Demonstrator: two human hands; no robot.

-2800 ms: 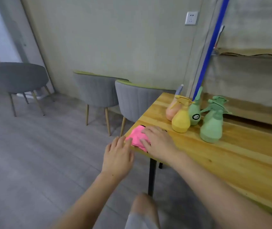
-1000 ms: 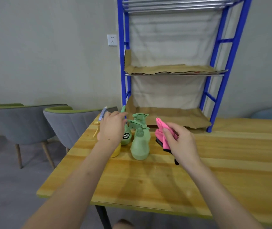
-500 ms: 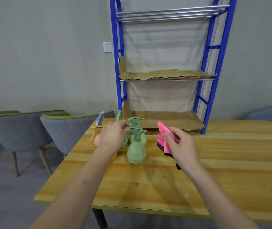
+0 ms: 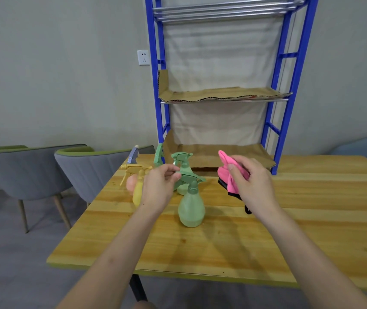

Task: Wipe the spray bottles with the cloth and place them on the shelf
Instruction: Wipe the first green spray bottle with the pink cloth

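The wooden table [image 4: 267, 230] runs under both my forearms and out to either side of my hands. Beyond my right hand [image 4: 253, 186] stands the blue shelf [image 4: 289, 85], its two lower levels lined with cardboard [image 4: 222, 95] and nothing standing on them. Out past my left hand [image 4: 159, 186] are two grey chairs [image 4: 93, 168] pushed up to the table edge.

The spray bottles stand upright in a cluster on the table round my left hand. The nearest pale green bottle [image 4: 191, 208] is just to the right of that hand, between my two hands. A second pale green bottle [image 4: 183, 162] stands just behind my fingertips, and a darker green bottle [image 4: 159, 153] beyond my knuckles. The yellow bottle [image 4: 138, 190] shows at the hand's left edge, partly hidden by it, with a peach bottle [image 4: 130, 184] just behind.

My left thumb and forefinger are curled together at the sprayer head of the nearest bottle; I cannot tell whether they truly pinch it. My right hand grips the bunched pink cloth [image 4: 227, 175], raised off the table, its dark trim hanging below my palm.
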